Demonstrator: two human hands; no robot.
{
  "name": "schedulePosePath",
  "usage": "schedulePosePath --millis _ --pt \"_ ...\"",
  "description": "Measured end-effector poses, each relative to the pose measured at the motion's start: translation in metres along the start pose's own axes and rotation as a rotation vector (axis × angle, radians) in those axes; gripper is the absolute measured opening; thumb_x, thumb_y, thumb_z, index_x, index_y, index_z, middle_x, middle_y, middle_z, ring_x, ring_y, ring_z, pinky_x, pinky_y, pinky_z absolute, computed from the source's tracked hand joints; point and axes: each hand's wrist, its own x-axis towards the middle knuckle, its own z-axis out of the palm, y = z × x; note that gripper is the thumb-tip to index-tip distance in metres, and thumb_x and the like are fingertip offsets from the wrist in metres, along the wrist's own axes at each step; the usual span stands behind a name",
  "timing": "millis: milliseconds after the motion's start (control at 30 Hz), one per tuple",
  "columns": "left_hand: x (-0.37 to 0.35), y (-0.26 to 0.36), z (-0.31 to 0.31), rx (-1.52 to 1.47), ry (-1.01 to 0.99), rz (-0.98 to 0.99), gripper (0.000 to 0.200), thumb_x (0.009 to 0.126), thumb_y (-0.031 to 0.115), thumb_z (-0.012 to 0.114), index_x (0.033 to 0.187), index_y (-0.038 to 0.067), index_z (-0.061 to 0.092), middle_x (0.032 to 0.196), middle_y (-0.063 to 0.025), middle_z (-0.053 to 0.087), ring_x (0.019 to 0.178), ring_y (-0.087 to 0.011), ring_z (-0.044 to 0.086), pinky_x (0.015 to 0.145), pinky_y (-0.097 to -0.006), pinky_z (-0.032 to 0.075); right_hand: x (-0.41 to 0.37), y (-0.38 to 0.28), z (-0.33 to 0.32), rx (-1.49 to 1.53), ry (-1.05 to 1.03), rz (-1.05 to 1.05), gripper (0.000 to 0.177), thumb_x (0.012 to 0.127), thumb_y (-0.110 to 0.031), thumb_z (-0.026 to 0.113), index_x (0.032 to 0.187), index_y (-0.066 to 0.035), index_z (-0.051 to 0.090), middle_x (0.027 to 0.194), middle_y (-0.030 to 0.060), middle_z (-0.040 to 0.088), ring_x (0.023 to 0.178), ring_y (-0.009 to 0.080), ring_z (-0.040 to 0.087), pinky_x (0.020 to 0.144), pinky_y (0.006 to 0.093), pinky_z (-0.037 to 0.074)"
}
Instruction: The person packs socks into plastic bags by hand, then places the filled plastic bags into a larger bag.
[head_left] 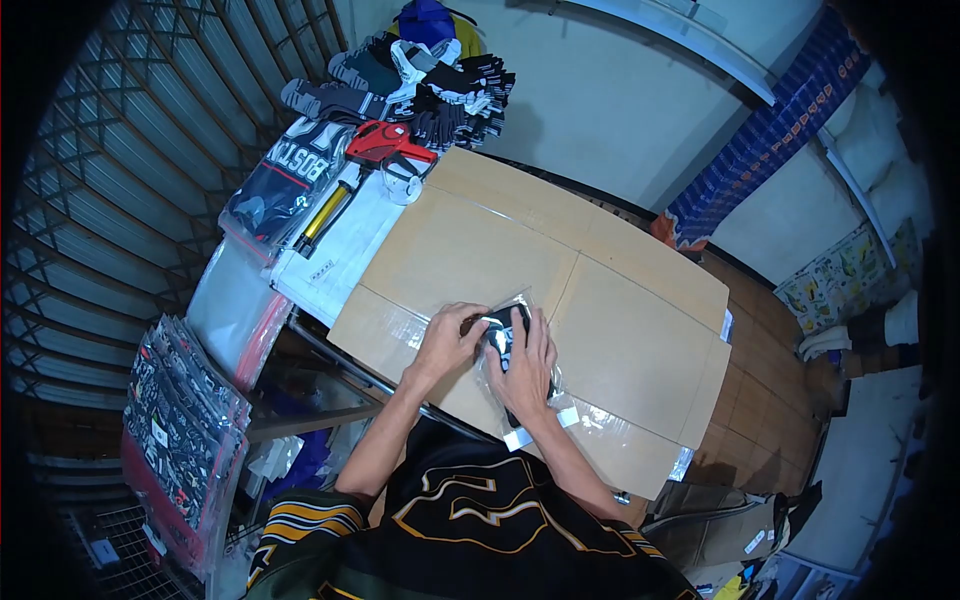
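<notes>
A black folded item with white print [503, 341], which looks like a pair of socks, lies in a clear plastic bag [522, 297] on the cardboard sheet [450, 240]. My left hand [449, 338] is closed, thumb and fingers pinching the upper left edge of the bag. Over the bag's right side sits my right hand [525, 368], with its thumb and fingers around the black item, partly covering it. Below the right wrist, a strip of the bag with a white label [540, 428] sticks out.
A red tool with a handle [385, 145] and a yellow-black cylinder [325, 218] lie at the upper left, beside a bagged "Boston" garment [285, 180]. Behind them is a pile of socks [440, 95]. Bagged printed garments [185, 430] stand at the lower left, near a metal lattice [110, 170].
</notes>
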Motion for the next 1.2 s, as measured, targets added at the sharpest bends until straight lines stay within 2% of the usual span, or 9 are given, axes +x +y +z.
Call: schedulePosePath --millis 67,167,200,233,333,633,967,1167,1200 --pt "0.003 0.006 0.001 0.058 -0.050 -0.013 0.030 0.092 0.019 0.069 0.117 0.001 0.072 0.111 -0.0196 0.072 0.106 -0.0394 0.065 0.096 -0.0449 0.051 0.004 0.001 -0.007 0.046 0.109 0.080 0.080 0.088 -0.027 0.074 0.152 0.002 0.037 0.153 0.0339 0.037 0.144 0.0470 0.034 0.115 0.0570 0.031" --pt "0.005 0.013 -0.002 0.046 -0.104 -0.031 0.033 0.093 0.020 0.070 0.120 0.001 0.071 0.112 -0.0203 0.071 0.107 -0.0388 0.066 0.095 -0.0436 0.053 0.016 0.008 -0.029 0.221 0.033 0.290 0.086 0.084 -0.028 0.079 0.150 0.005 0.036 0.142 0.0316 0.051 0.136 0.0465 0.044 0.112 0.0506 0.037" --pt "0.006 0.014 -0.003 0.045 -0.103 -0.031 0.033 0.093 0.020 0.070 0.120 0.001 0.071 0.112 -0.0203 0.071 0.107 -0.0388 0.066 0.095 -0.0436 0.053 0.019 0.011 -0.032 0.163 0.073 0.298 0.088 0.080 -0.029 0.085 0.146 0.009 0.040 0.121 0.0270 0.066 0.117 0.0423 0.061 0.100 0.0444 0.048" --pt "0.006 0.016 -0.003 0.081 -0.119 -0.002 0.034 0.093 0.020 0.070 0.122 0.002 0.071 0.114 -0.0201 0.070 0.109 -0.0379 0.065 0.096 -0.0433 0.052 0.022 0.016 -0.034 0.162 0.075 0.300 0.088 0.080 -0.029 0.085 0.146 0.009 0.040 0.121 0.0270 0.066 0.117 0.0423 0.061 0.100 0.0444 0.048" --pt "0.008 0.017 -0.001 0.136 -0.169 0.034 0.037 0.094 0.021 0.071 0.126 0.003 0.069 0.118 -0.0199 0.068 0.112 -0.0363 0.063 0.098 -0.0431 0.051 0.027 0.038 -0.025 0.436 -0.008 0.318 0.086 0.075 -0.025 0.090 0.141 0.010 0.048 0.098 0.0195 0.072 0.085 0.0313 0.072 0.077 0.0387 0.058" --pt "0.010 0.011 0.001 0.066 -0.237 0.072 0.041 0.095 0.023 0.071 0.130 0.003 0.066 0.121 -0.0208 0.067 0.115 -0.0344 0.063 0.098 -0.0411 0.051 0.029 0.054 -0.029 0.785 -0.205 0.411 0.101 0.070 -0.003 0.092 0.151 0.002 0.031 0.126 0.0232 0.059 0.102 0.0274 0.068 0.087 0.0363 0.060" --pt "0.008 0.010 -0.005 -0.185 -0.394 -0.062 0.041 0.099 0.020 0.070 0.131 -0.004 0.062 0.118 -0.0135 0.070 0.111 -0.0182 0.065 0.098 -0.0341 0.051 0.028 0.048 -0.042 1.063 -0.339 0.393 0.102 0.070 0.005 0.088 0.153 -0.002 0.029 0.125 0.0214 0.063 0.107 0.0244 0.067 0.088 0.0368 0.058" --pt "0.006 0.012 -0.006 -0.426 -0.521 -0.145 0.036 0.099 0.016 0.070 0.129 -0.003 0.062 0.115 -0.0086 0.070 0.106 -0.0137 0.064 0.096 -0.0315 0.051 0.037 0.052 -0.049 1.024 -0.293 0.412 0.078 0.084 -0.003 0.079 0.151 -0.003 0.038 0.135 0.0185 0.057 0.101 0.0183 0.066 0.087 0.0353 0.057" --pt "0.004 0.013 -0.005 -0.450 -0.521 -0.135 0.037 0.099 0.017 0.071 0.129 -0.003 0.062 0.114 -0.0081 0.070 0.105 -0.0136 0.064 0.096 -0.0311 0.051 0.042 0.064 -0.044 1.224 -0.333 0.456 0.068 0.089 -0.004 0.073 0.149 -0.003 0.041 0.136 0.0165 0.057 0.102 0.0174 0.066 0.086 0.0344 0.056"
